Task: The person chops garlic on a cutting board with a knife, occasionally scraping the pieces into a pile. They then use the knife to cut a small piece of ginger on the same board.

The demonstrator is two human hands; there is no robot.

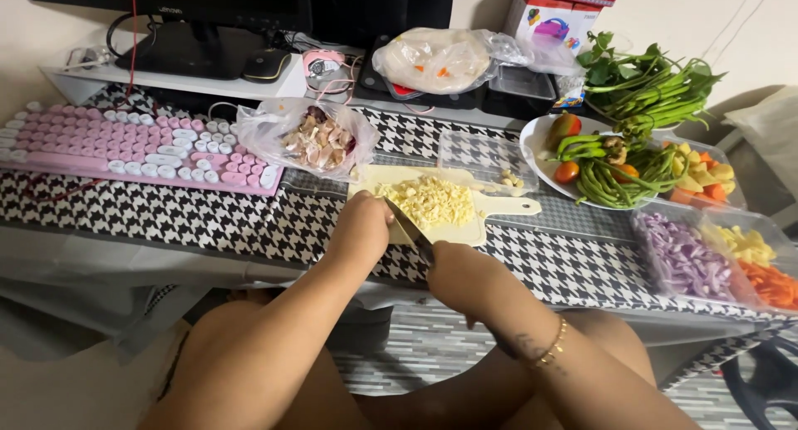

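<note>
Your right hand (pixel 457 272) is closed around the handle of a knife (pixel 410 229), and the handle itself is hidden inside your fist. The dark blade runs up and left from that hand toward the near edge of a pale cutting board (pixel 490 210). Your left hand (pixel 362 226) rests on the board's near left corner with its fingers curled under. It covers the blade's tip, so you cannot tell whether it presses the blade or simply lies on the board.

A heap of finely chopped garlic (pixel 431 201) sits in the middle of the board, just beyond the blade. A few whole cloves (pixel 511 179) lie at the board's far right.

The board sits on a table under a black-and-white houndstooth cloth (pixel 208 218). Far left of the board is a pink keyboard (pixel 125 147), its left end cut off by the frame. Beside it a clear bag (pixel 312 135) holds garlic skins and scraps.

To the right, a white plate (pixel 536 143) carries green beans and tomatoes. Nearer you, a clear tray (pixel 686 260) holds chopped purple onion, with carrot beside it running out of view. Leafy greens (pixel 648 85) lie at the far right.

A gold bracelet (pixel 551 347) circles your right wrist.
</note>
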